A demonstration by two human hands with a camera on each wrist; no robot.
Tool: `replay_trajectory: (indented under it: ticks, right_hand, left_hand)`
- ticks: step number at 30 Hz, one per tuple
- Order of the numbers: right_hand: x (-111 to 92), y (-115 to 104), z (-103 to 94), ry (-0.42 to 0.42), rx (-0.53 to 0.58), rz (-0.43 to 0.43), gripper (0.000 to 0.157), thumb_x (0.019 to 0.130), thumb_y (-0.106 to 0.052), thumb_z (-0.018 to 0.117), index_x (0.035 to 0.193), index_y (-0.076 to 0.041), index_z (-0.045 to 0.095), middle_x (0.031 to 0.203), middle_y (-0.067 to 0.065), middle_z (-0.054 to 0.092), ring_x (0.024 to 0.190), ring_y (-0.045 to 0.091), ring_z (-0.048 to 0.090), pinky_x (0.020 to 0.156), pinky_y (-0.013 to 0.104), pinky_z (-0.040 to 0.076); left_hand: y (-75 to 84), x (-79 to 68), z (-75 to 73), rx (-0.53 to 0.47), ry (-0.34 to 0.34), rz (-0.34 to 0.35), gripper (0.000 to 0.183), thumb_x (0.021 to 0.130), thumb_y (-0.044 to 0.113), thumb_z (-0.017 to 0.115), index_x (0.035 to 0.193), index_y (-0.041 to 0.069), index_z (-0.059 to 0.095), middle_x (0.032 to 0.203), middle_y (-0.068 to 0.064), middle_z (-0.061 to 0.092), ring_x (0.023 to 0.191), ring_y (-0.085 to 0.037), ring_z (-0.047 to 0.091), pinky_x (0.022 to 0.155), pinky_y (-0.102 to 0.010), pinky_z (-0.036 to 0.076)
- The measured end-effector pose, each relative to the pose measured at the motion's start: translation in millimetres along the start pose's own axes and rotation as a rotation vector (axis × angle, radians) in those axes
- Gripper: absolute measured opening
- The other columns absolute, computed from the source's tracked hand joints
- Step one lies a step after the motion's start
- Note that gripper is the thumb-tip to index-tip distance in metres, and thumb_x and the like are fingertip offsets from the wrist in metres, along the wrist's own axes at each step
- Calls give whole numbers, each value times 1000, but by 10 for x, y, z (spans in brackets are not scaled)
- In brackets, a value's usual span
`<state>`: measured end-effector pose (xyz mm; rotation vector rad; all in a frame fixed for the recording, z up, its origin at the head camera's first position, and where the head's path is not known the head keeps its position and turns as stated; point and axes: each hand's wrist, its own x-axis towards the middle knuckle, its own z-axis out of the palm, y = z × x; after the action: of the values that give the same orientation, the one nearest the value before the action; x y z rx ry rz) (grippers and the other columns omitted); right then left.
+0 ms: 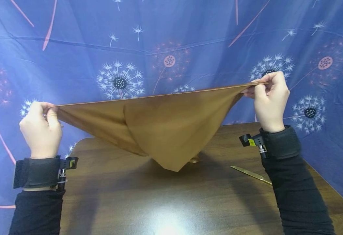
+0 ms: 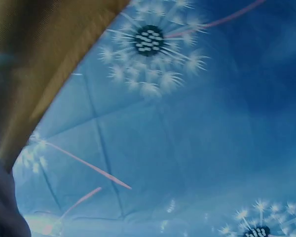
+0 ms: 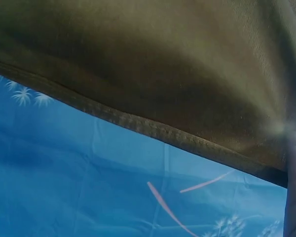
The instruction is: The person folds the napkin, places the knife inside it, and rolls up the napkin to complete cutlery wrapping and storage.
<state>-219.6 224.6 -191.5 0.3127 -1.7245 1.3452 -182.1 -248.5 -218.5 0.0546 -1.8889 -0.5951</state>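
Note:
A golden-brown cloth napkin (image 1: 171, 127) is stretched between the two hands above the table, its top edge taut and slanting up to the right. It hangs in a triangle, with a fold line left of the middle and a point at the bottom. My left hand (image 1: 40, 130) pinches the left corner between thumb and fingers. At the higher right corner, my right hand (image 1: 271, 101) does the same. The left wrist view catches the cloth (image 2: 44, 59) and a bit of that hand (image 2: 5, 207). A hemmed edge of the cloth (image 3: 148, 74) fills much of the right wrist view.
On the brown wooden table (image 1: 115, 202), a gold knife (image 1: 252, 174) lies at the right, partly behind the right forearm. A small gold object (image 1: 194, 159) peeks out behind the cloth's lower tip, mostly hidden. A blue dandelion-print curtain (image 1: 189, 29) hangs behind the table.

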Motion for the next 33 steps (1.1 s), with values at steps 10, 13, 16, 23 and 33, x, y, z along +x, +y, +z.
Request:
replay_trajectory:
  ticks: [10,13,16,23,33]
  right_hand:
    - [92,-43,3,119,333,-18,22,81,13,30,78,-3,43,77,15,60,60,16,61,58,21,49]
    - [98,64,38,98,301,9,18,82,11,34,80,-4,43,73,13,58,56,15,60,56,21,49]
    - [58,258,92,28,149,54,15,84,7,36,84,-8,38,69,8,55,51,10,57,54,20,48]
    - [-168,915,255,-154,-246,123,13,81,8,34,80,-5,34,67,17,58,48,-5,54,48,14,46]
    - [-486,1639,381,-551,-451,239,31,83,11,30,90,10,60,89,25,61,79,33,60,69,38,47]
  left_hand:
    - [171,95,-16,-389,18,-219,6,88,5,49,93,6,52,79,5,59,64,4,60,63,-14,47]
    - [110,70,66,-369,-13,-243,10,85,4,54,90,11,49,76,5,55,57,5,58,57,-12,46]
    - [-3,-10,213,-276,-95,-240,17,83,7,58,83,15,43,72,-1,53,49,10,51,48,-9,41]
    - [-397,-351,638,-13,-303,-108,20,83,14,61,74,2,47,65,-19,62,47,-8,56,43,-24,34]
    - [-705,-739,1128,33,-605,-38,17,82,11,61,76,-5,64,69,-17,62,55,-27,52,52,-36,39]
